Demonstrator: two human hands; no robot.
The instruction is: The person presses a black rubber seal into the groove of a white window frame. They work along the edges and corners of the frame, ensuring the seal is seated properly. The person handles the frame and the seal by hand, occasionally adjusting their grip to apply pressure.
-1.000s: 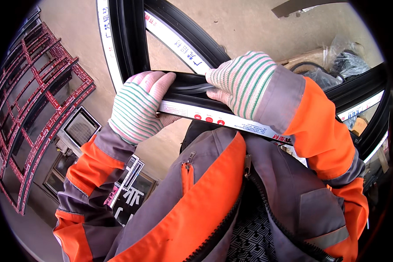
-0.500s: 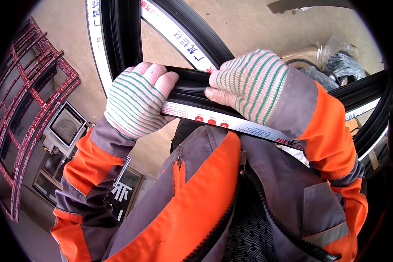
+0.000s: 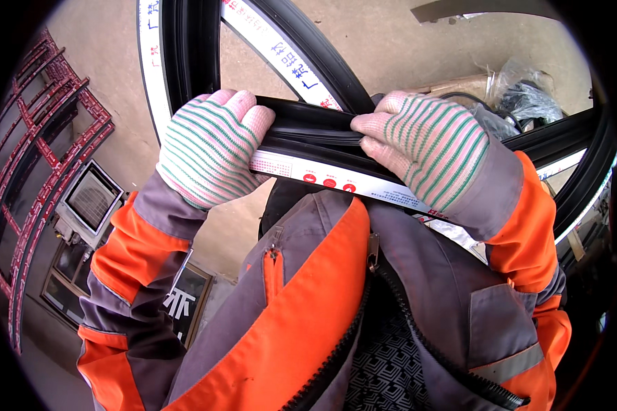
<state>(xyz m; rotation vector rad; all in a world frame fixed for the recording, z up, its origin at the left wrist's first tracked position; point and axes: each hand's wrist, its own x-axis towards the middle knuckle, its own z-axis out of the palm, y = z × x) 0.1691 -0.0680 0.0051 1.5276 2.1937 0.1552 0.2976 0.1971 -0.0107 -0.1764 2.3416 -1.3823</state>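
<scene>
On the black frame (image 3: 192, 61), white strips (image 3: 274, 51) left and far carry blue and red characters; the near strip (image 3: 329, 179) bears red round symbols and small print. A dark sign (image 3: 179, 303), near left, has white characters.

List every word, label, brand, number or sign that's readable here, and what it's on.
I won't copy wording; lettering by place:
White strip on the held bar: red marks, red and blue print; finest lines too small.
White strip on the curved bar: blue and red characters.
White strip at upper left: blue and red characters.
Dark sign: white characters, partly hidden.
Red frame: pale marks, too small.
</scene>
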